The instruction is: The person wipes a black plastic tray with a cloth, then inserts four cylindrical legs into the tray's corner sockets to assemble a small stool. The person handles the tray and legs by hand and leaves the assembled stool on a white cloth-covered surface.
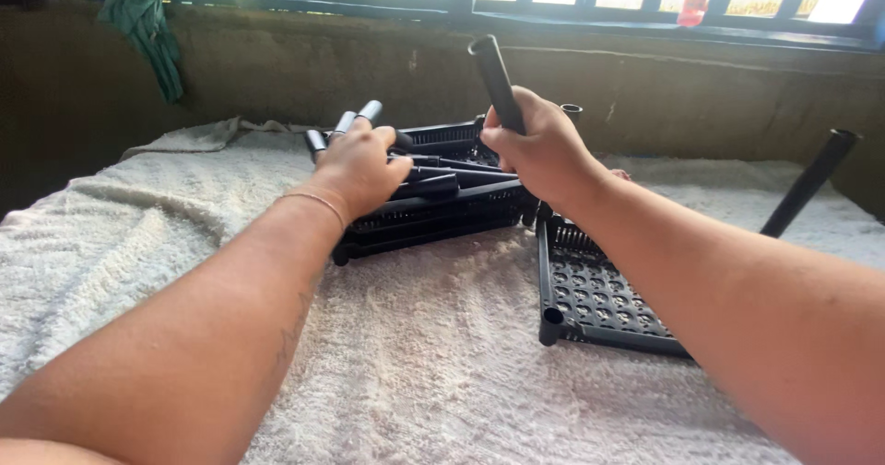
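My right hand (544, 147) grips a black plastic tube (495, 78) that stands tilted at the far corner of a black perforated shelf tray (590, 299). Another black tube (811, 181) rises from that tray's far right corner. My left hand (359, 165) rests on a bundle of loose black and grey tubes (355, 119), its fingers curled over them. The bundle lies on a stack of black shelf trays (442, 209) further back on the towel.
Everything lies on a cream towel (415, 364) spread over a flat surface. Behind it runs a low concrete wall (277, 69) under a barred window. A green cloth (143, 18) hangs at the upper left.
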